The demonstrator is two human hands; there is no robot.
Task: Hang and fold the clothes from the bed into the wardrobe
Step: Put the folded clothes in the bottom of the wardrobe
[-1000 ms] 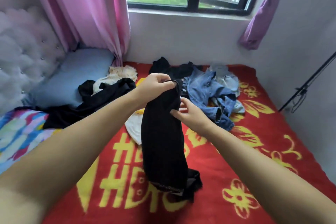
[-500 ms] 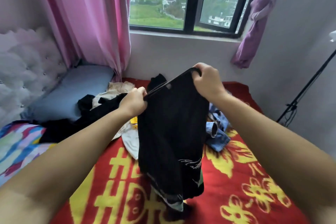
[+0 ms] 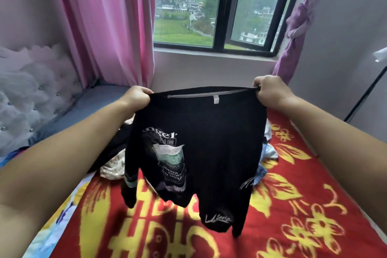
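Left hand (image 3: pixel 137 96) and right hand (image 3: pixel 269 90) each gripped a shoulder of the black shirt (image 3: pixel 201 138); keeping it taut and level above the bed (image 3: pixel 303 205) would have eased folding.

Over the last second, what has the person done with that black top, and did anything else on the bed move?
The black top hung bunched from the left hand; the right hand then took hold of its upper edge. Both hands moved apart and upward, spreading it wide, and each now grips one end of that edge. It has lifted clear of the red blanket. The clothes pile behind looks unmoved.
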